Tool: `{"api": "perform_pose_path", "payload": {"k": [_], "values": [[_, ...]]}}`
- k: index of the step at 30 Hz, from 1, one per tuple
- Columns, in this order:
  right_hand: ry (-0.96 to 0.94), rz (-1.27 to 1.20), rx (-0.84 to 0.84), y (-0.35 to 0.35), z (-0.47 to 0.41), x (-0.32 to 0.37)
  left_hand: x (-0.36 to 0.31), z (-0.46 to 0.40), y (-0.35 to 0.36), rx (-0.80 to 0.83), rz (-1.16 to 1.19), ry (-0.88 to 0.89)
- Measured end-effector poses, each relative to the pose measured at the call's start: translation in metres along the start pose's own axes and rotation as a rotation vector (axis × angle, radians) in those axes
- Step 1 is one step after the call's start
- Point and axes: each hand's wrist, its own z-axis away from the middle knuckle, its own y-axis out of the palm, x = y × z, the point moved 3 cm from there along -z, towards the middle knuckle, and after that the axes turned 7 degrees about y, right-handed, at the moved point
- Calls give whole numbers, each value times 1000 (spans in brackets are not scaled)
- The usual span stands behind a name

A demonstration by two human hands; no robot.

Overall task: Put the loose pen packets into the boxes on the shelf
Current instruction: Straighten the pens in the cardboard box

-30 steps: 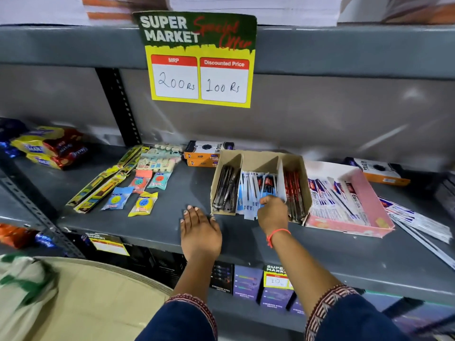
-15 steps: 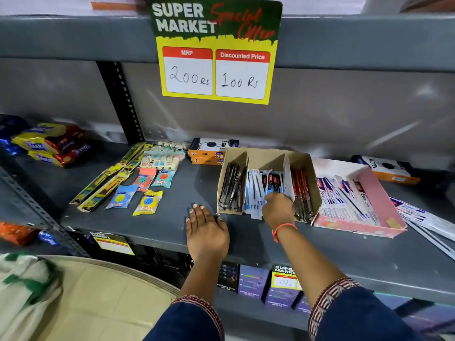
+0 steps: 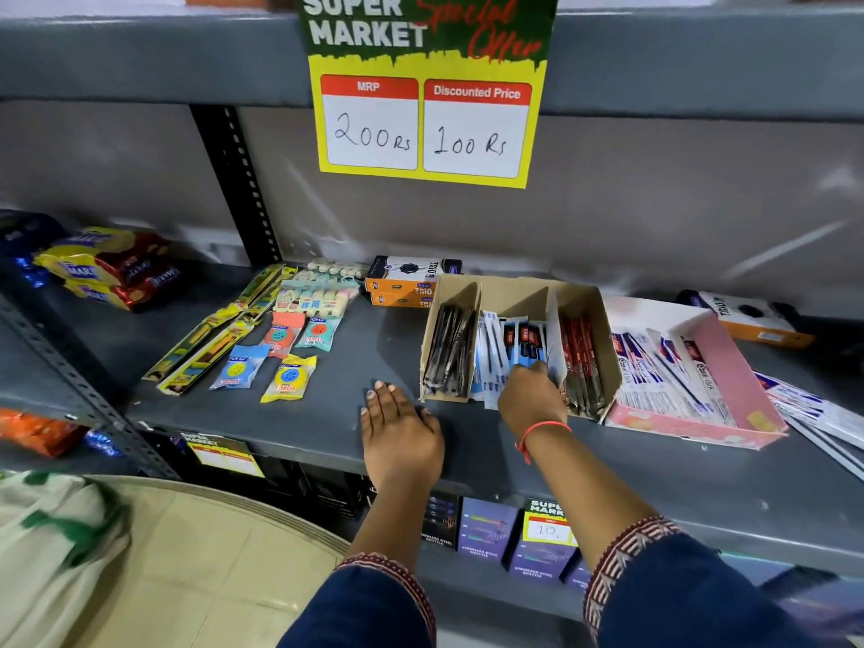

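Packets sit in the middle slot of the brown box, right hand pinching their near ends; left hand lies flat, empty, on the shelf. Risks — a crumpled packet, loose packets overlooked.

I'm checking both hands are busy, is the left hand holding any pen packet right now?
No, the left hand lies flat and empty on the shelf beside the brown box, while the right hand handles the blue packets.
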Motion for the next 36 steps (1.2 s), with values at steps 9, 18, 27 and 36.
{"api": "perform_pose_path", "payload": {"k": [9,18,27,36], "values": [[-129,150,-85,-6,18,-8,-2,0,1,56,-39,6],[-357,32,-244,-27,43,-78,-13,13,-2,166,-124,-31],[-101,123,-406,-78,38,-186,-59,51,7,211,-112,-51],[162,168,-511,-115,21,-266,-132,81,32,256,-99,52]]}}
